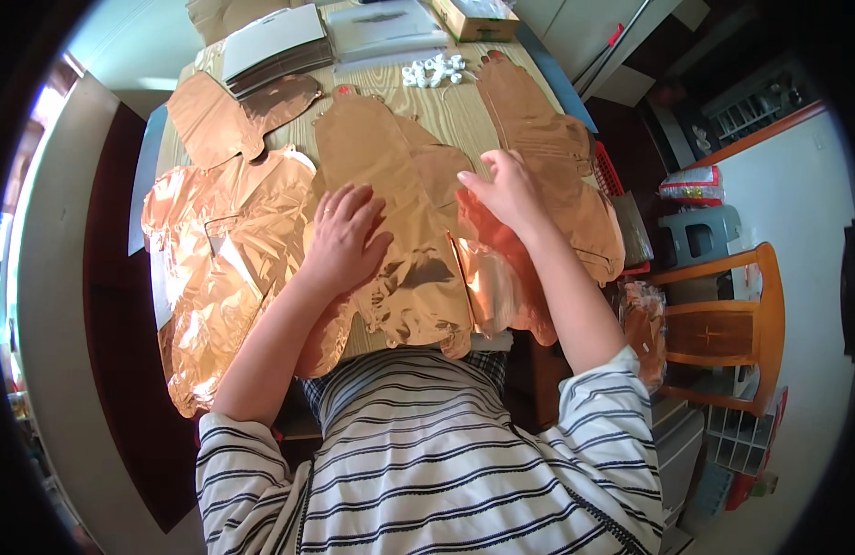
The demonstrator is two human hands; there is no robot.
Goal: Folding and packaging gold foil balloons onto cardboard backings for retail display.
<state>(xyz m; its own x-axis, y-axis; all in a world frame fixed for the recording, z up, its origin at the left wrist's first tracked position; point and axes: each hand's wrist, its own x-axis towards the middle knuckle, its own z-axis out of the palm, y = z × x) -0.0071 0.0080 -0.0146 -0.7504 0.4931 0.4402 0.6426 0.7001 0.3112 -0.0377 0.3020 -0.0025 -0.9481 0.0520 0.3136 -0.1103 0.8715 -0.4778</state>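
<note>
A flat, uninflated copper-coloured foil balloon [390,176] lies in the middle of the table in front of me. My left hand [349,240] rests palm down on its left side, fingers spread. Over its right side is my right hand [506,190], thumb apart from the bent fingers, with nothing visible between them. Beneath my right forearm, a folded foil part [492,287] shows a shiny, creased face. To the left lies a crumpled, glossy foil balloon [233,250], with another folded foil piece [210,120] beyond it. More flat foil [538,120] spreads out on the right.
Along the table's far side are a stack of grey-white boards [275,46], clear plastic bags [386,32], small white rolls [436,69] and a cardboard box [478,20]. A red basket [609,171] stands by the right edge. Farther right are a grey stool [700,231] and a wooden chair [769,324].
</note>
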